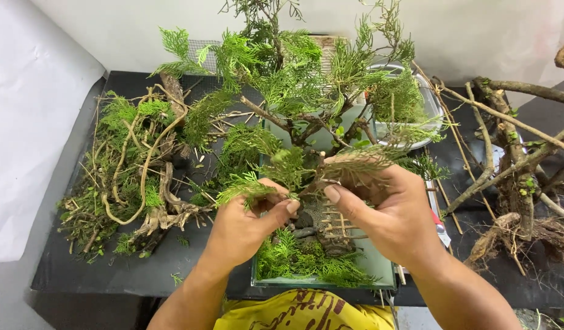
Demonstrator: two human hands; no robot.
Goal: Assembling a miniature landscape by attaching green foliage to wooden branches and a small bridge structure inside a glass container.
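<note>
A miniature tree (306, 91) of brown branches and green conifer sprigs stands in a shallow glass tray (379, 269) on a dark table. My left hand (242, 229) pinches a green sprig (248, 186) at the tree's lower left, thumb and fingers closed on it. My right hand (389, 211) grips a feathery sprig (361, 162) by the trunk on the right. Between the hands sit dark stones (303, 223) and a small stick ladder (337, 226). Green foliage (300, 260) covers the tray's front.
A heap of roots, vines and green cuttings (135, 177) lies on the left of the black table (68, 269). Thick bare branches and roots (520, 183) lie at the right. A glass bowl (431, 104) stands behind the tree. White walls surround the table.
</note>
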